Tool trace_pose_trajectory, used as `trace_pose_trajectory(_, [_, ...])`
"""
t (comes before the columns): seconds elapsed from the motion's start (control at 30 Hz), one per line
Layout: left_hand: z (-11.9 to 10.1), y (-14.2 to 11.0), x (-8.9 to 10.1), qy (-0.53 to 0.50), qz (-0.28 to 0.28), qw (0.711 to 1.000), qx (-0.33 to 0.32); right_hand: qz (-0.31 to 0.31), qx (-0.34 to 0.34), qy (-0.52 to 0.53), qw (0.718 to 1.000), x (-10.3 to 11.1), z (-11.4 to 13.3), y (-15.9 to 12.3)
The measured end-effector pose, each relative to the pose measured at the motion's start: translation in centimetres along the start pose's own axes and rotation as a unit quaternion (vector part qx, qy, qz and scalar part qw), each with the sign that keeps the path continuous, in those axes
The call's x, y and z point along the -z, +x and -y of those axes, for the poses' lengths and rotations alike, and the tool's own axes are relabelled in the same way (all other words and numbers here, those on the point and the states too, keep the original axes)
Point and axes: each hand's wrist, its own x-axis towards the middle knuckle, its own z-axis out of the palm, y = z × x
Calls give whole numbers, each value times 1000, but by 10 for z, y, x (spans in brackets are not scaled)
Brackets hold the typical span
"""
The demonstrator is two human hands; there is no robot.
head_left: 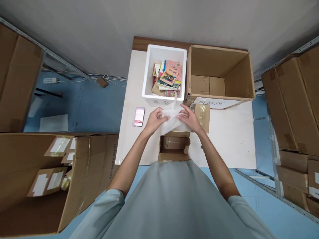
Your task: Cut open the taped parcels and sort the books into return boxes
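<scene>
While left hand point(155, 120) and right hand point(190, 119) angle inward, forearms point(132, 160) converging, each grip pinching translucent plastic point(171, 124)

Below the bare hands point(154, 122) is a plain, pale grey-blue shirt point(171, 199). Its short, loose sleeves point(106, 205) leave both forearms point(132, 153) uncovered.

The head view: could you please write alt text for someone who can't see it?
A person's left hand and right hand hold translucent white plastic by a small open carton on a white table. Beyond stand a white foam box of booklets and a larger open carton; a smartphone lies left.
</scene>
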Motion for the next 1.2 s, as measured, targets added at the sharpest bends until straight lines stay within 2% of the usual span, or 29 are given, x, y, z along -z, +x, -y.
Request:
trace_pose_trajectory(0.07, [-1, -5, 11, 1, -56, 998, -17, -10, -18, -29, 999, 8, -5, 1])
trace_pose_trajectory(0.2, [0, -11, 44, 30, -141, 989, -31, -32, -95, -142, 985, 22, -25, 8])
trace_pose_trajectory(0.27, [1, -13, 60, 42, -168, 984, -37, -18, -136, -212, 968, 25, -36, 15])
trace_pose_trajectory(0.33, [1, -13, 72, 54, -183, 980, -46, 25, -178, -297, 938, 24, -47, 25])
trace_pose_trajectory(0.47, [0, -9, 79, 74, -180, 980, -34, 97, -248, -412, 871, 14, -66, 50])
trace_pose_trajectory(0.6, [5, 2, 75, 86, -145, 986, -11, 112, -288, -442, 842, 1, -87, 70])
trace_pose_trajectory(0.73, [14, 16, 69, 83, -114, 990, 7, 118, -308, -461, 824, -8, -106, 75])
trace_pose_trajectory(0.9, [21, 31, 59, 77, -88, 993, 33, 130, -289, -462, 828, -14, -115, 71])
trace_pose_trajectory(1.07, [14, 30, 46, 114, -73, 990, 27, 139, -250, -428, 857, -15, -98, 69])
trace_pose_trajectory(1.13, [9, 24, 40, 129, -62, 990, 19, 124, -209, -392, 887, -12, -82, 62])
trace_pose_trajectory(1.2, [3, 15, 35, 136, -43, 990, 3, 92, -145, -296, 940, -8, -61, 49])
